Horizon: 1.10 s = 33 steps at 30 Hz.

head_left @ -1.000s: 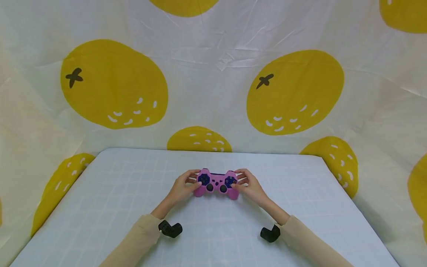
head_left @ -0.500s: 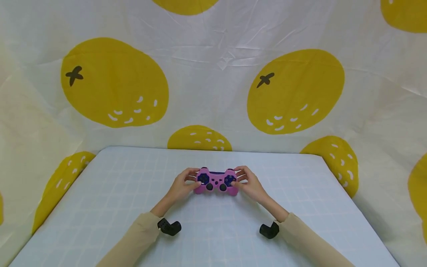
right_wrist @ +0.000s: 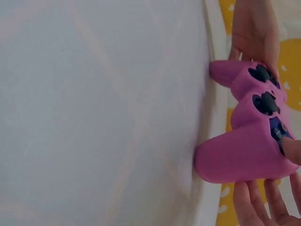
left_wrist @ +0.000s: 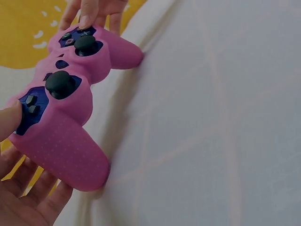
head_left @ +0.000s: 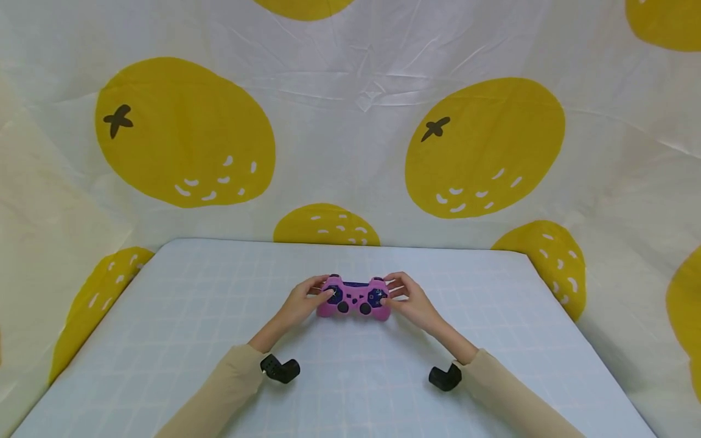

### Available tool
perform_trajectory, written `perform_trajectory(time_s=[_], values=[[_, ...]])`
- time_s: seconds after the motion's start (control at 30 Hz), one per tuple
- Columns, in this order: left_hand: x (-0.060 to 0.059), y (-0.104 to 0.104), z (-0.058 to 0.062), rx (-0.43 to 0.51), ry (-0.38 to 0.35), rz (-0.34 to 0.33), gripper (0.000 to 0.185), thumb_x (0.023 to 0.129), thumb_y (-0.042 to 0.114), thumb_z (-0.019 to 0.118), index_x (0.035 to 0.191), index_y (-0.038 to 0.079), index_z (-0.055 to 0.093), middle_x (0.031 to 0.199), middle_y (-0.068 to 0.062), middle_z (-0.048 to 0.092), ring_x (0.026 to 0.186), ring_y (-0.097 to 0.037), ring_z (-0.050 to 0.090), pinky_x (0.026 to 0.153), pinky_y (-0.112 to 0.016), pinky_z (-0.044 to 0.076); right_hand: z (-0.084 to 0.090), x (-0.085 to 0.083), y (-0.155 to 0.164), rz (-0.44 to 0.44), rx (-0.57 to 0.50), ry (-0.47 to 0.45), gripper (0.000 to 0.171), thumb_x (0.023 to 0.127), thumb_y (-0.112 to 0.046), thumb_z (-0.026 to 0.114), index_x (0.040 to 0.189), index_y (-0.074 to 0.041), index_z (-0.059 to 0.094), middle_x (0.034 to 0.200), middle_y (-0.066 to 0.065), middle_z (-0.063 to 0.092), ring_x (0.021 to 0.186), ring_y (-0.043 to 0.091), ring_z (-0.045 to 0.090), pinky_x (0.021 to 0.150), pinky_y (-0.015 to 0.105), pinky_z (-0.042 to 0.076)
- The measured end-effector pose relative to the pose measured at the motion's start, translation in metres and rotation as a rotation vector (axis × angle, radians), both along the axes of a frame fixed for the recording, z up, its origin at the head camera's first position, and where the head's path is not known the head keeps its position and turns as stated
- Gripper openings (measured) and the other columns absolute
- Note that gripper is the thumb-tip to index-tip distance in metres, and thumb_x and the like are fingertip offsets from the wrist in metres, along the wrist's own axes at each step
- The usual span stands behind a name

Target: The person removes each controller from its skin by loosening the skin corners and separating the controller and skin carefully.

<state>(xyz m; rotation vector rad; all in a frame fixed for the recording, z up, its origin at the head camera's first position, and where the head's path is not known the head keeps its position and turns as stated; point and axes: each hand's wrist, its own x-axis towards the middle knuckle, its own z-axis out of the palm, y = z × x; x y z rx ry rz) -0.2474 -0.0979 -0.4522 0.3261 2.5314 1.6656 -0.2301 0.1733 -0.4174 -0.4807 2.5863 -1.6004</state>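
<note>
- While both hands hold it from its two ends, the pink game controller is over the far half of the table, around the middle from side to side; whether it touches the cloth cannot be told.
- The left hand pinches the controller's left end: its thumb rests on the dark blue panel beside the direction buttons, and its other fingers lie behind and below, slightly spread, their tips partly hidden.
- The right hand pinches the right end in much the same way, its thumb over the round buttons, its other fingers underneath with gaps between them.
- On each hand, thumb and fingers are parted by the thickness of the controller.
- Both black thumb sticks stand uncovered between the two thumbs.
- A black camera sits by the left sleeve, another by the right one.
- Behind the table hangs a pale sheet printed with yellow fruit.
</note>
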Motion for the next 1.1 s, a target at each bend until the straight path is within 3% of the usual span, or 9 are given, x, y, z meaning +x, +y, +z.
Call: perform_trajectory(time_s=[0.1, 0.2, 0.37, 0.6, 0.83, 1.1], values=[[0.001, 0.001, 0.001, -0.014, -0.017, 0.005, 0.051, 0.093, 0.029, 0.063, 0.139, 0.008, 0.049, 0.122, -0.011, 0.06, 0.113, -0.025, 0.054, 0.095, -0.039, 0.05, -0.013, -0.006, 0.006, 0.014, -0.013, 0.003, 0.044, 0.087, -0.006, 0.068, 0.127, -0.002, 0.049, 0.122, 0.022, 0.056, 0.105, 0.032, 0.059, 0.084, 0.033, 0.054], [0.0, 0.001, 0.003, -0.011, -0.032, 0.009, 0.052, 0.093, 0.03, 0.064, 0.138, 0.01, 0.049, 0.123, -0.01, 0.059, 0.113, -0.025, 0.054, 0.094, -0.039, 0.05, -0.013, -0.007, 0.007, 0.018, -0.018, 0.008, 0.041, 0.088, -0.008, 0.067, 0.125, -0.002, 0.05, 0.125, 0.021, 0.055, 0.106, 0.031, 0.06, 0.083, 0.03, 0.054], [-0.001, 0.003, 0.005, -0.001, -0.052, 0.016, 0.054, 0.091, 0.031, 0.066, 0.137, 0.011, 0.049, 0.125, -0.009, 0.06, 0.113, -0.024, 0.054, 0.095, -0.04, 0.049, -0.008, -0.009, 0.005, 0.006, -0.018, -0.019, 0.039, 0.09, -0.011, 0.066, 0.124, -0.003, 0.051, 0.126, 0.02, 0.055, 0.107, 0.031, 0.059, 0.085, 0.032, 0.054], [0.001, 0.007, 0.008, -0.002, -0.076, 0.029, 0.058, 0.086, 0.023, 0.072, 0.137, 0.009, 0.049, 0.125, -0.012, 0.062, 0.111, -0.025, 0.058, 0.093, -0.04, 0.051, -0.004, -0.01, 0.005, -0.005, -0.009, -0.061, 0.048, 0.091, -0.011, 0.065, 0.132, 0.0, 0.043, 0.128, 0.021, 0.053, 0.109, 0.033, 0.058, 0.088, 0.039, 0.054], [0.003, 0.01, 0.008, -0.033, -0.075, 0.062, 0.057, 0.088, 0.031, 0.069, 0.137, 0.007, 0.051, 0.122, -0.009, 0.063, 0.111, -0.023, 0.057, 0.096, -0.04, 0.05, -0.001, -0.009, 0.009, 0.017, -0.011, -0.055, 0.047, 0.09, -0.008, 0.064, 0.131, 0.002, 0.044, 0.127, 0.024, 0.053, 0.106, 0.033, 0.06, 0.087, 0.038, 0.054], [0.006, 0.013, 0.01, -0.018, -0.078, 0.083, 0.053, 0.089, 0.028, 0.069, 0.135, 0.005, 0.054, 0.123, -0.011, 0.063, 0.112, -0.024, 0.057, 0.096, -0.039, 0.05, 0.005, -0.011, 0.012, 0.013, -0.011, -0.003, 0.045, 0.087, -0.004, 0.067, 0.127, 0.005, 0.047, 0.119, 0.025, 0.057, 0.1, 0.033, 0.063, 0.081, 0.029, 0.055]])
